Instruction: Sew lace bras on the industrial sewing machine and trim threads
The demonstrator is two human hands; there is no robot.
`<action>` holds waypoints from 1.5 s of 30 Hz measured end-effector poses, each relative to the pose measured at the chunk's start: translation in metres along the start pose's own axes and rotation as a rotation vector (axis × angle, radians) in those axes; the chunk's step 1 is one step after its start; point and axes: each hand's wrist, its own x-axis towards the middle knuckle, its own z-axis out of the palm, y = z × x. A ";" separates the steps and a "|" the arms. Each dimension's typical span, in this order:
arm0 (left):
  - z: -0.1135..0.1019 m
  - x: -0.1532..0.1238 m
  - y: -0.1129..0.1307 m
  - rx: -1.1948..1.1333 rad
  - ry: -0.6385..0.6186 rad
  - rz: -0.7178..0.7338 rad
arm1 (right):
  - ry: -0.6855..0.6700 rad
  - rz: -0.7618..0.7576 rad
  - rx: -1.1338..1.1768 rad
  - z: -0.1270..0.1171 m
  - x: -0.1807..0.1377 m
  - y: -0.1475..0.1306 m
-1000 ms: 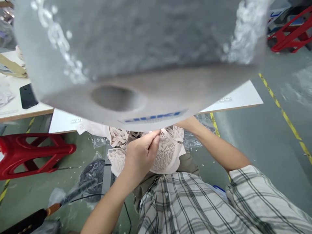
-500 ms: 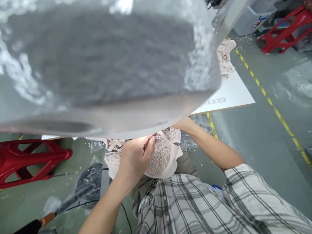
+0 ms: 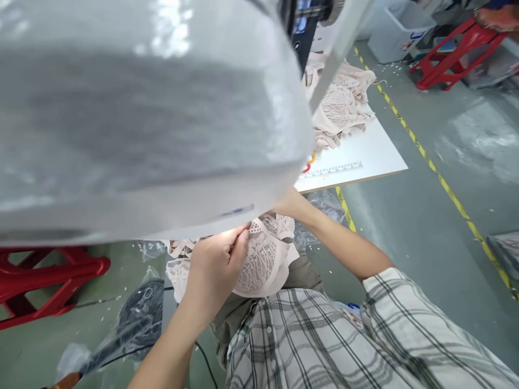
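A pale pink lace bra (image 3: 261, 262) hangs over my lap, its lace cup facing up. My left hand (image 3: 219, 259) pinches the bra's upper edge between thumb and fingers, just below a large pale grey machine head (image 3: 162, 135). That machine head fills the upper left of the view, close to the camera, and hides where the bra's far edge goes. On the far side of the cup, my right hand (image 3: 286, 204) lies near the bra, its fingers mostly hidden under the machine.
A white table (image 3: 381, 154) carries a heap of pink lace pieces (image 3: 340, 102) and a clear ruler (image 3: 336, 168). Red stools (image 3: 52, 275) stand at left and upper right. Plastic bags (image 3: 138, 313) lie on the floor, and a plastic bin (image 3: 399, 35) stands behind.
The view has shifted, so the machine head sits further left and more of the lace heap and ruler shows. My left hand keeps its pinch on the bra, with little movement against it.
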 end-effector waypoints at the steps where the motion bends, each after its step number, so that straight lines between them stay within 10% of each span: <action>1: 0.000 -0.001 0.000 0.005 -0.006 0.000 | -0.006 -0.003 0.020 -0.001 -0.001 0.000; 45: 0.012 -0.028 -0.026 -0.091 0.292 -0.203 | 0.089 -0.018 0.038 0.011 -0.004 -0.004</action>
